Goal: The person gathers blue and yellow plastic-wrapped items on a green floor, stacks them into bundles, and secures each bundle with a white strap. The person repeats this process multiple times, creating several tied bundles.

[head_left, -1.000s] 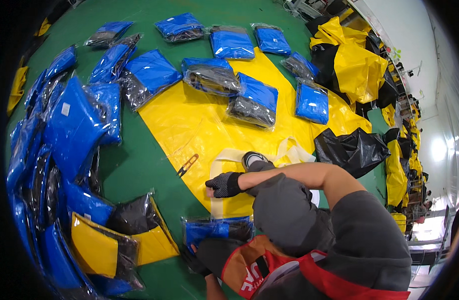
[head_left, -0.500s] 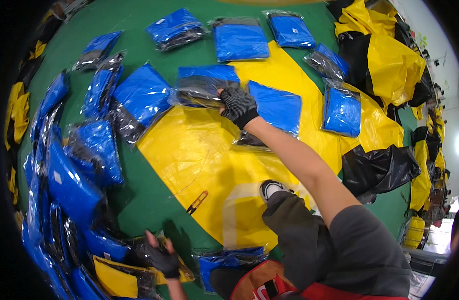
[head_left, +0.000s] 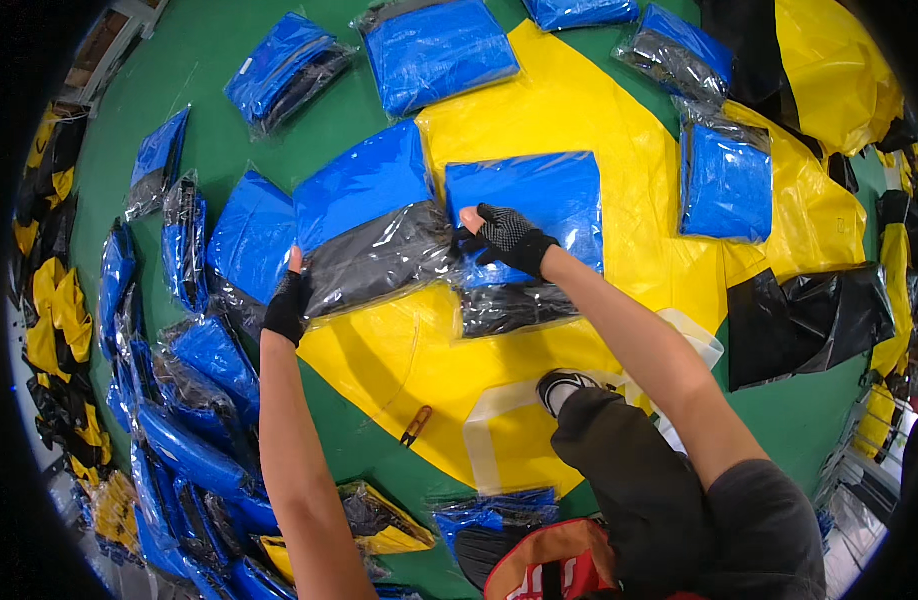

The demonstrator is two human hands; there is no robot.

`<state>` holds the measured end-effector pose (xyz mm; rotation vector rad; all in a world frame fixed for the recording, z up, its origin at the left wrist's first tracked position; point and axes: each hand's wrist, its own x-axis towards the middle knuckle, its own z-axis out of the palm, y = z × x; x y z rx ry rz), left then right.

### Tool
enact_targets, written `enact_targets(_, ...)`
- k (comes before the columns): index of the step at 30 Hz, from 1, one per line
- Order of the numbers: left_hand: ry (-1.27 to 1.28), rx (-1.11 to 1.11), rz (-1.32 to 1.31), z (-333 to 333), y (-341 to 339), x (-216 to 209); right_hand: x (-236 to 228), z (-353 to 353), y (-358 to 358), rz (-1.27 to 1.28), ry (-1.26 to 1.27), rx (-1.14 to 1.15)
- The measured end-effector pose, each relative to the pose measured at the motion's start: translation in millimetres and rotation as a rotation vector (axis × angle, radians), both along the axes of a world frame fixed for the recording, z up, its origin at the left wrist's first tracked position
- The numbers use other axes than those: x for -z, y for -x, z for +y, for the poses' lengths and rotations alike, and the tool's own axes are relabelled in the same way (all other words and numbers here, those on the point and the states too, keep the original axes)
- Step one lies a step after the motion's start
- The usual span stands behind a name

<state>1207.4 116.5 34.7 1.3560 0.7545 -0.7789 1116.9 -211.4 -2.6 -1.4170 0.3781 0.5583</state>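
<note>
A folded blue-and-black sheet in a clear plastic bag (head_left: 364, 185) is in front of me, partly over a large yellow sheet (head_left: 399, 350). My left hand (head_left: 287, 303), in a black fingerless glove, is closed on its left edge with the thumb up. At its right edge is my right hand (head_left: 514, 240), gloved alike, with curled fingers pinching the plastic. Just beyond that edge, partly under my right hand, lies a second bagged blue-and-black sheet (head_left: 549, 190). My left fingers are mostly hidden.
Many bagged blue bundles (head_left: 194, 450) pile up at the left; another bagged bundle (head_left: 727, 180) lies right. Orange-handled thread snips (head_left: 416, 426) rest on the yellow sheet. Black sheeting (head_left: 809, 320) bunches at the right. My shoe (head_left: 564, 390) stands on the yellow sheet. The floor (head_left: 229, 60) is green.
My left hand has come up from the yellow bundle at lower left to the bagged sheet's left edge. That bagged sheet has tilted and appears larger. The view has shifted.
</note>
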Motion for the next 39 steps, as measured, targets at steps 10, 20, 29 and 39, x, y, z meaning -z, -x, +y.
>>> enact_targets(10, -0.288, 0.382, -0.916, 60, 110, -98, -24, 18, 12, 0.206, -0.894, -0.032)
enact_targets(20, 0.289, -0.201, -0.777, -16, 152, -112, -81, 18, 46, 0.008, -0.388, 0.096)
enact_targets(29, 0.135, -0.300, -0.053, 14, 257, -41, -75, 43, 22, -0.153, 0.752, -0.601)
enact_targets(39, 0.135, -0.554, -0.120, 27, 325, -5, 20, 33, 28, -0.727, 1.275, -0.546)
